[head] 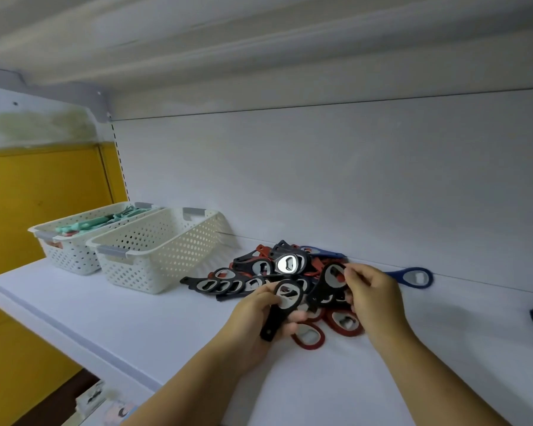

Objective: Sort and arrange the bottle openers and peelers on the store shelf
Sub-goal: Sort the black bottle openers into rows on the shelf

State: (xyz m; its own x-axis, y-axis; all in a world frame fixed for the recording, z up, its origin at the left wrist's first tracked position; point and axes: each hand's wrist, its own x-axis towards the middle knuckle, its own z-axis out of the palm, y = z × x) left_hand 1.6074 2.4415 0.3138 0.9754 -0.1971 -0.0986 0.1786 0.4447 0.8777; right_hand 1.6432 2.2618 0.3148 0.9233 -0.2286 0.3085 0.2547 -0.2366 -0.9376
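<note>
Both hands work at the heap: the left hand [256,318] curls round the handle of a flat black plastic bottle opener with a steel insert [276,322], and the right hand [376,299] pinches the round head of a second black opener [320,290] between thumb and fingertips, lifted just above the pile.

That loose pile of black, red and blue openers [259,272] lies on the white store shelf [136,318], against the back panel [320,179]. Two red ring-headed openers [308,338] lie at its near side, and a blue long-handled opener [413,278] lies apart to the right. Teal peelers [105,221] are already in the far white perforated basket [71,253]; the nearer white perforated basket [166,250] beside it appears empty.

These openers look light, stiff and thin, probably smooth enough to slide over each other, so a pinch across the head or a wrap round the handle should hold well. Tangled ones may drag neighbours along.

Open shelf lies between pile and front edge, giving room to sort by colour, though pieces pushed forward could slip off the lip.
</note>
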